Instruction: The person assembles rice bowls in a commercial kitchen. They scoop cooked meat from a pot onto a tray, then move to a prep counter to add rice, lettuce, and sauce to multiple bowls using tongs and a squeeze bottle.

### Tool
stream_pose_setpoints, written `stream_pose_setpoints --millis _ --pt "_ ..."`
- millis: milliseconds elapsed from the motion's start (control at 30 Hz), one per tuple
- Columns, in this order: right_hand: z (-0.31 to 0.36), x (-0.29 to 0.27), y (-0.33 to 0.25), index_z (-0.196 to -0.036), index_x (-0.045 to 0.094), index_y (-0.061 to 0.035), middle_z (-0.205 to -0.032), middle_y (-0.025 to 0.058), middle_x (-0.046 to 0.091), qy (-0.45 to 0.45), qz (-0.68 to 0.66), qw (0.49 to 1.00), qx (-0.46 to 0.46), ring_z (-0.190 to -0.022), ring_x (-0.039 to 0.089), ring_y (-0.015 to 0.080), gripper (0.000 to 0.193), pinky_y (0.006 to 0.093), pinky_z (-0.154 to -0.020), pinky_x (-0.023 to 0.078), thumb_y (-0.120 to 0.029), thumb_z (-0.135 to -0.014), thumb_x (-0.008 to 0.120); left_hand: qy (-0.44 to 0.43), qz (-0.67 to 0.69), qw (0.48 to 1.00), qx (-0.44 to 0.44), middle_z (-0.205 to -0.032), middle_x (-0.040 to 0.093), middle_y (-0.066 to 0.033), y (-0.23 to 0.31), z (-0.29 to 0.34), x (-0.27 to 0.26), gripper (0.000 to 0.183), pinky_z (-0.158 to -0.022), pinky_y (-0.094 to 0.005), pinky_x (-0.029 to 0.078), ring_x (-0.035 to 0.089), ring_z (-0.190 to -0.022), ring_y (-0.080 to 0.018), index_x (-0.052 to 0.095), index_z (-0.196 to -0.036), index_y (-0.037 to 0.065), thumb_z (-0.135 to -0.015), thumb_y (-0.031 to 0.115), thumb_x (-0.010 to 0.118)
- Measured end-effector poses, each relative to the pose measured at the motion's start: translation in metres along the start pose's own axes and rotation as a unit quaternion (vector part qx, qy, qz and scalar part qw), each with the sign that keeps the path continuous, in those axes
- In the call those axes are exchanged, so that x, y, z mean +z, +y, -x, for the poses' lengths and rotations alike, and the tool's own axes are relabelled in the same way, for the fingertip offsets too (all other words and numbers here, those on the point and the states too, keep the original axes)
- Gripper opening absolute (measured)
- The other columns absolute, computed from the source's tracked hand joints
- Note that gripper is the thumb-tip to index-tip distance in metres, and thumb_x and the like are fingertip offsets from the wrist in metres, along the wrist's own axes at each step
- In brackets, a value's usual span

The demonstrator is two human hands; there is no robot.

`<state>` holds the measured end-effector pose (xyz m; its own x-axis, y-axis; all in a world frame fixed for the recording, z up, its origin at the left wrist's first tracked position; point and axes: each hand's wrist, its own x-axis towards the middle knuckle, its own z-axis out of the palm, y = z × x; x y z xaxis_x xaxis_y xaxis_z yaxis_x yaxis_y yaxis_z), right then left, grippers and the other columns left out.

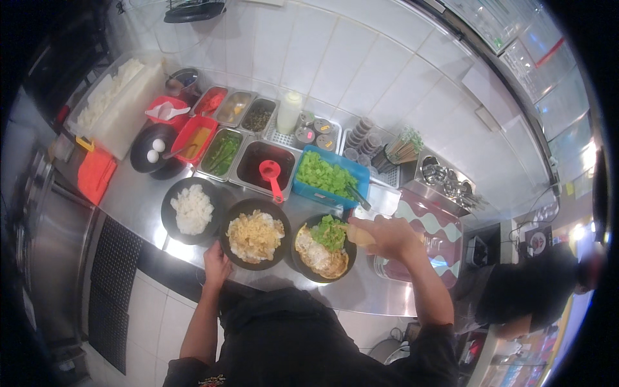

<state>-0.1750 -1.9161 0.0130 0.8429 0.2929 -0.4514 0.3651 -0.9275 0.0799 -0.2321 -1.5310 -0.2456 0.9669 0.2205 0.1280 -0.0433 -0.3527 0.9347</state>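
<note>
My right hand (pixel 387 237) is closed around a squeeze bottle with pale yellow contents (pixel 360 235), tipped over the right edge of a dark bowl (pixel 298 266). In that bowl chopped lettuce (pixel 329 233) lies above a browned fried egg (pixel 322 259). My left hand (pixel 216 266), fingers curled, is at the counter's front edge, close to the rim of the middle dark bowl (pixel 281 218). What its fingers grip, if anything, is hidden. Golden crumbly topping (pixel 255 235) with egg white fills the middle bowl. A third bowl on the left holds white rice (pixel 191 209).
Behind the bowls stand a blue tub of lettuce (pixel 353 169) with tongs, metal pans and a dark sauce pan with a red ladle (pixel 271 173). Two eggs (pixel 155 151) sit at far left. A patterned tray (pixel 412 226) and a person in black (pixel 525 293) are at right.
</note>
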Motion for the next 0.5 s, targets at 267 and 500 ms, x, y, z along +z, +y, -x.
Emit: stream_pose_setpoints --millis 267,500 --pt "0.008 0.0 0.001 -0.149 0.042 -0.0414 -0.103 0.0129 0.068 -0.05 0.018 0.999 0.0 -0.094 0.069 0.0332 0.077 0.0455 -0.081 0.054 -0.035 -0.08 0.077 -0.03 0.009 0.994 -0.106 -0.07 0.067 -0.0098 0.0 0.0 -0.003 0.018 -0.052 -0.0313 0.049 0.062 -0.055 -0.0136 0.063 -0.101 -0.002 -0.096 0.015 0.065" --pt "0.012 0.002 0.004 -0.15 0.04 -0.0438 -0.1 0.0108 0.068 -0.048 -0.005 0.999 -0.007 -0.093 0.068 0.0318 0.083 0.0444 -0.078 0.054 -0.033 -0.078 0.08 -0.007 -0.006 1.0 -0.019 -0.071 0.067 -0.0109 0.008 0.0 -0.002 0.017 -0.056 -0.0316 0.05 0.062 -0.058 -0.014 0.063 -0.098 -0.003 -0.095 0.014 0.065"
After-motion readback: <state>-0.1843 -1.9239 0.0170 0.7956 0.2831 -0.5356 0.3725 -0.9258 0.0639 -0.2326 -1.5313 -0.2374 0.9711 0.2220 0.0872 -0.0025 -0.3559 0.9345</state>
